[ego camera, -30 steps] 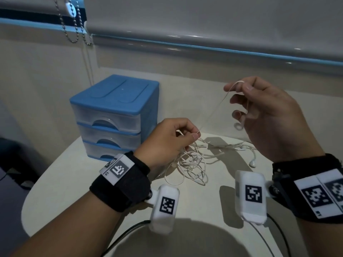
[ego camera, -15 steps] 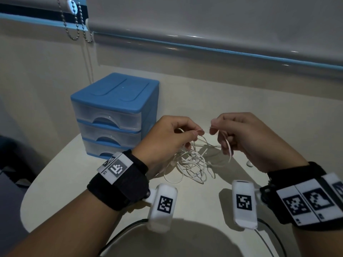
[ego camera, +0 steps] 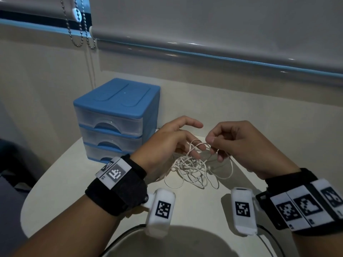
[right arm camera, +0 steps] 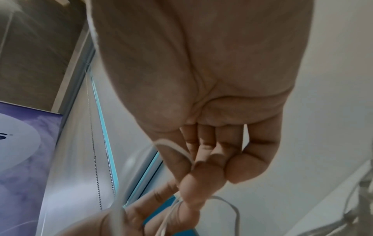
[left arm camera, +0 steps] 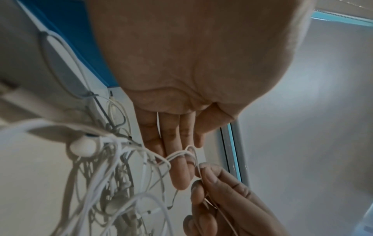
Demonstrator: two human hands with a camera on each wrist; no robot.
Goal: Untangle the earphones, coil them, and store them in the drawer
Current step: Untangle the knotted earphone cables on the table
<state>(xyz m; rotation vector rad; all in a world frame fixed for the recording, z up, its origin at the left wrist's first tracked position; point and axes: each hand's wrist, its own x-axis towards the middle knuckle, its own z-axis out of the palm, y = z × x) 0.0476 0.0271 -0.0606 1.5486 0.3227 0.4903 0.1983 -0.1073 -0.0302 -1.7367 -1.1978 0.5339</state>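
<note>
Desk, mid-untangle | earphones (ego camera: 193, 169) heaped on table (ego camera: 78, 182) before blue drawer unit (ego camera: 115, 115) | left hand (ego camera: 167, 143), fingers straight, carries a loop | right hand (ego camera: 235, 143) pinches strand | best: draw slowly, ease loop free, avoid tightening knot

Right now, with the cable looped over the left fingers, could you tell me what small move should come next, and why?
Probably draw the right hand gently away, feeding its pinched strand out of the tangle. The earphones lie knotted on the table, a loop crosses the straight fingers of the left hand, and the drawer unit is closed, so untangling comes first.
</note>
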